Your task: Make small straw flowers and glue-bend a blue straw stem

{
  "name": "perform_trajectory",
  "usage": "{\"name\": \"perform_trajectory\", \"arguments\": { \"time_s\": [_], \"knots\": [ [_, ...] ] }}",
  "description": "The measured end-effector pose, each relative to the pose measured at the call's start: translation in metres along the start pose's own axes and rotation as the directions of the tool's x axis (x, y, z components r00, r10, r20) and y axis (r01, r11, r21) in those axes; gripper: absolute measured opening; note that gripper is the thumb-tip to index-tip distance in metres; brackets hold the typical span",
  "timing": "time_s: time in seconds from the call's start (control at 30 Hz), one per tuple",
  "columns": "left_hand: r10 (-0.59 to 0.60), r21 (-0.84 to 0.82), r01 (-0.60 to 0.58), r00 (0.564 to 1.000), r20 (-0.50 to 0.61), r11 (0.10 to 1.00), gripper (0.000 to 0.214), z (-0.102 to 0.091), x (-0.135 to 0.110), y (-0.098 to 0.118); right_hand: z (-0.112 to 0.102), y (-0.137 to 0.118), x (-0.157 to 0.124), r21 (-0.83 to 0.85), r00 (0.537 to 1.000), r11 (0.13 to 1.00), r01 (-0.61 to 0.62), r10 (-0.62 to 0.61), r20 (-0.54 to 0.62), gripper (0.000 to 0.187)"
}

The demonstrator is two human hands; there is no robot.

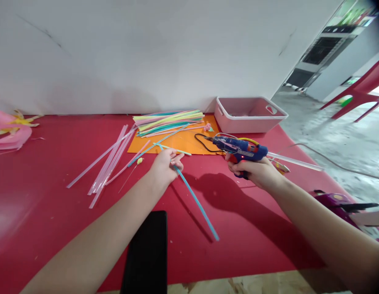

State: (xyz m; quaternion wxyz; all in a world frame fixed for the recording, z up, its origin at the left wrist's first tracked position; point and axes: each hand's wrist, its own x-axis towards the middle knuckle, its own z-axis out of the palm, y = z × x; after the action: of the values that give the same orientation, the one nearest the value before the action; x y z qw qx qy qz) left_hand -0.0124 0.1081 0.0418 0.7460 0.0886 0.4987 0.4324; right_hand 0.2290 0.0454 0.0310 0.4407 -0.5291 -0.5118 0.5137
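My left hand (165,165) is closed in a pinch on a blue straw (197,202) that slants down to the right over the red table (54,163); a yellow straw (177,150) crosses near my fingertips. My right hand (257,171) grips a blue hot glue gun (240,149), nozzle pointing left toward the orange paper (183,141), with a clear glue stick (295,161) sticking out of its back.
A pile of coloured straws (168,120) lies on the orange paper, with loose pink straws (108,163) to the left. A white plastic bin (249,114) stands at the back right. A black object (146,253) sits at the near edge. Pink craft pieces (8,130) lie far left.
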Motion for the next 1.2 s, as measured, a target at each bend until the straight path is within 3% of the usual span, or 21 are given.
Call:
{"name": "perform_trajectory", "arguments": {
  "time_s": [0.13, 0.23, 0.33, 0.43, 0.6, 0.73, 0.8, 0.97, 1.2],
  "knots": [
    [0.016, 0.02, -0.016, 0.999, 0.03, 1.0, 0.02, 0.001, 0.016, -0.003, 0.006, -0.004, 0.009, -0.263, 0.999, 0.965, 0.001, -0.014, -0.046, 0.026],
    [0.012, 0.063, -0.015, 0.998, 0.059, 0.998, 0.032, 0.004, 0.029, -0.001, 0.009, -0.003, 0.017, -0.469, 0.994, 0.883, 0.028, -0.074, -0.08, 0.028],
    [-0.01, 0.113, 0.001, 0.997, 0.081, 0.994, 0.025, 0.007, 0.038, 0.002, 0.012, 0.001, 0.022, -0.608, 0.989, 0.791, 0.071, -0.137, -0.063, 0.021],
    [-0.026, 0.141, 0.013, 0.996, 0.089, 0.99, 0.009, 0.009, 0.041, 0.005, 0.015, 0.006, 0.024, -0.77, 0.978, 0.625, 0.128, -0.207, -0.005, 0.013],
    [-0.021, 0.132, 0.005, 0.993, 0.12, 0.991, 0.017, 0.009, 0.041, 0.005, 0.018, 0.012, 0.026, -0.903, 0.958, 0.362, 0.232, -0.245, 0.147, 0.018],
    [-0.034, 0.126, 0.015, 0.989, 0.144, 0.992, 0.017, 0.007, 0.04, 0.005, 0.023, 0.009, 0.024, -0.959, 0.94, -0.034, 0.28, -0.194, 0.281, 0.017],
    [-0.042, 0.124, 0.024, 0.988, 0.146, 0.992, 0.017, 0.006, 0.039, 0.005, 0.027, 0.005, 0.023, -0.948, 0.937, -0.154, 0.28, -0.171, 0.304, 0.017],
    [-0.052, 0.11, 0.034, 0.985, 0.163, 0.993, 0.019, 0.007, 0.035, 0.005, 0.038, -0.002, 0.02, -0.924, 0.934, -0.26, 0.28, -0.15, 0.326, 0.017],
    [-0.053, 0.106, 0.034, 0.98, 0.189, 0.994, 0.019, 0.004, 0.039, 0.005, 0.049, -0.011, 0.017, -0.918, 0.941, -0.293, 0.267, -0.125, 0.314, 0.024]
  ]
}}
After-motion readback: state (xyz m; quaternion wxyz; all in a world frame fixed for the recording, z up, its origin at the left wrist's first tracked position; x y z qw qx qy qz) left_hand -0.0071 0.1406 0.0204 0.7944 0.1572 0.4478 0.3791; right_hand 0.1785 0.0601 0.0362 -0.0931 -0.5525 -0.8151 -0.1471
